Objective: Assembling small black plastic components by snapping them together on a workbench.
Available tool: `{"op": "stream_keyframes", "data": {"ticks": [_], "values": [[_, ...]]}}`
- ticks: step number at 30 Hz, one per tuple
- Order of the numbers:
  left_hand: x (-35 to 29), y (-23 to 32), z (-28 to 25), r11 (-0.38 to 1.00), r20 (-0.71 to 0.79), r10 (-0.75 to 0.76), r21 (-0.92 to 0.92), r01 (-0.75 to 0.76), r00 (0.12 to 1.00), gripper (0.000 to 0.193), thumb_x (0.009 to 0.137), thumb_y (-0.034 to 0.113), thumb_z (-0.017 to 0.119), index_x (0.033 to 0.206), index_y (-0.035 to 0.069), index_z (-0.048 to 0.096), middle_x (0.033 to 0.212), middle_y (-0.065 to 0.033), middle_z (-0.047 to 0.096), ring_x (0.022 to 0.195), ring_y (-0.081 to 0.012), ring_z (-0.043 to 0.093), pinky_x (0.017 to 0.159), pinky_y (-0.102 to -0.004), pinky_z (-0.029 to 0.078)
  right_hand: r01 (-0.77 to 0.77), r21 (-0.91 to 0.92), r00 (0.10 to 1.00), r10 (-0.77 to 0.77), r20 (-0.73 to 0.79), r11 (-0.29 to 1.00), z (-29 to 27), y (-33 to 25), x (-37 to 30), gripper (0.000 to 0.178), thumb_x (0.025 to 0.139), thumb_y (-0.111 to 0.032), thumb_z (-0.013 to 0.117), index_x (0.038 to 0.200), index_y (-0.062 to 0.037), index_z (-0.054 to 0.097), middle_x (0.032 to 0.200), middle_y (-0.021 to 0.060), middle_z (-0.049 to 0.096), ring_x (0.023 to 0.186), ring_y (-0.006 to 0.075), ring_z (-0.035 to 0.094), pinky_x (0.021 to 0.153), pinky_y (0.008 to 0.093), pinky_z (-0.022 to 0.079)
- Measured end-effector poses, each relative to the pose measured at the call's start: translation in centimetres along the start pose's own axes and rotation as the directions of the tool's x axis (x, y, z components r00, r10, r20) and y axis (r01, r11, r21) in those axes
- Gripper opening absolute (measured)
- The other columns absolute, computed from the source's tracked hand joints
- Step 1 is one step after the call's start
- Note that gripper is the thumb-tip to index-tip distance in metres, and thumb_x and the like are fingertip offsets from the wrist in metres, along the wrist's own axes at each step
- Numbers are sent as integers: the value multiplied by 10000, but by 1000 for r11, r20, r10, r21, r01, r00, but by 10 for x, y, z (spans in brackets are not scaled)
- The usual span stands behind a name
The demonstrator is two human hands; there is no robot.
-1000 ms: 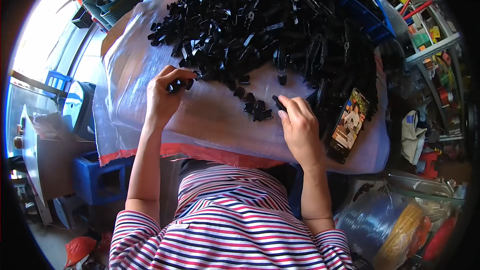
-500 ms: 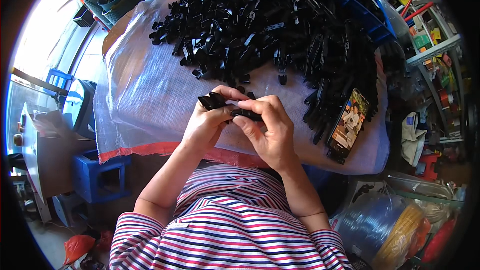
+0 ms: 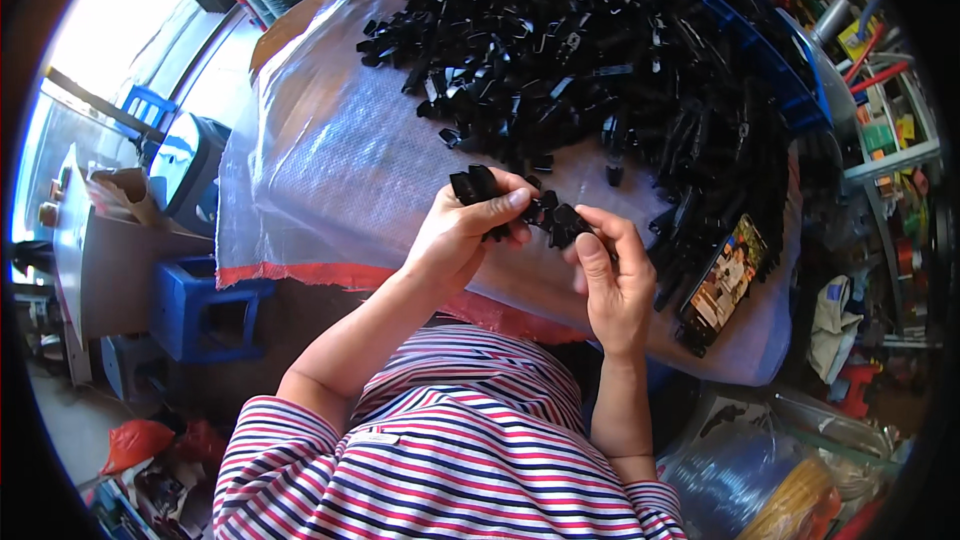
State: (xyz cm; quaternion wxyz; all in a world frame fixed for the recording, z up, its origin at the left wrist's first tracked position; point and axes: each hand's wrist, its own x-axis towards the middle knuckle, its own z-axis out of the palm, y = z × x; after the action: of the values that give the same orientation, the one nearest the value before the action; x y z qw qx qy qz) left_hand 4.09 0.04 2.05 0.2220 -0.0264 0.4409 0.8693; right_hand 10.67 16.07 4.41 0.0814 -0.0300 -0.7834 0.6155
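My left hand (image 3: pixel 478 218) is closed around several small black plastic pieces (image 3: pixel 473 185), some jutting past its fingers on both sides. At its right another dark, angular black plastic piece (image 3: pixel 567 226) sits between the two hands. The thumb and forefinger of my right hand (image 3: pixel 617 280) are bent at that piece's right end and pinch it; its exact shape is too dark to make out. Both hands are above the near part of a white woven sheet (image 3: pixel 330 155). Beyond them lies a large heap of similar black plastic pieces (image 3: pixel 560 60).
A phone (image 3: pixel 722 280) with a lit screen leans against the heap's right side. Blue crates (image 3: pixel 765 40) stand behind the heap. At left are a blue stool (image 3: pixel 205 310) and a cabinet (image 3: pixel 110 260); at lower right, plastic-wrapped coils (image 3: pixel 745 475). Shelves (image 3: pixel 885 160) line the right.
The view has shifted, so the scene sits further right. My hands have drawn slightly apart, and my right fingers have moved to the right end of the black piece between them.
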Motion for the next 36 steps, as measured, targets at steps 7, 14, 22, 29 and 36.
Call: {"op": "stream_keyframes", "data": {"ticks": [7, 14, 22, 29, 36], "values": [[-1, -3, -1, 995, 64, 67, 65, -71, 996, 141, 800, 124, 682, 871, 14, 633, 778, -60, 621, 584, -121, 565, 538, -225, 437, 144, -89, 990, -143, 16, 986, 3, 2, -3, 220, 912, -205, 550, 1021, -15, 563, 734, -14, 532, 622, 44, 434, 571, 181, 361], [-7, -3, 6, 936, 62, 210, 277, -219, 976, 99, 806, 79, 667, 869, 13, 630, 818, -48, 625, 581, -82, 544, 543, -201, 439, 138, -146, 990, -138, 15, 980, 8, 3, -4, 194, 908, -195, 553, 954, -6, 545, 735, 14, 534, 660, 76, 459, 594, 210, 385], [-16, 2, 16, 985, 118, 167, 19, -170, 979, 230, 845, 216, 621, 981, 31, 597, 862, -31, 604, 745, -88, 541, 664, -239, 452, 98, 5, 994, -98, 51, 995, 37, 3, 16, 200, 928, -209, 522, 954, -20, 463, 765, 37, 523, 663, 84, 491, 592, 243, 423], [10, 18, -26, 895, 210, 69, -445, 32, 975, 219, 849, 130, 562, 1061, 96, 520, 1054, -111, 604, 969, -266, 590, 780, -410, 507, 301, -835, 878, -476, 54, 460, -19, 19, 114, 383, 834, -161, 604, 1162, -26, 460, 989, 191, 547, 777, 331, 598, 668, 385, 492], [54, 75, -81, 449, -47, 591, 849, -279, 806, 253, 698, 141, 708, 904, 42, 600, 792, -53, 608, 728, -199, 607, 641, -317, 471, 235, -845, 953, -286, 103, 479, -20, 29, 116, 513, 768, -66, 619, 1234, -44, 407, 1061, 205, 502, 854, 396, 581, 719, 422, 498]]}}
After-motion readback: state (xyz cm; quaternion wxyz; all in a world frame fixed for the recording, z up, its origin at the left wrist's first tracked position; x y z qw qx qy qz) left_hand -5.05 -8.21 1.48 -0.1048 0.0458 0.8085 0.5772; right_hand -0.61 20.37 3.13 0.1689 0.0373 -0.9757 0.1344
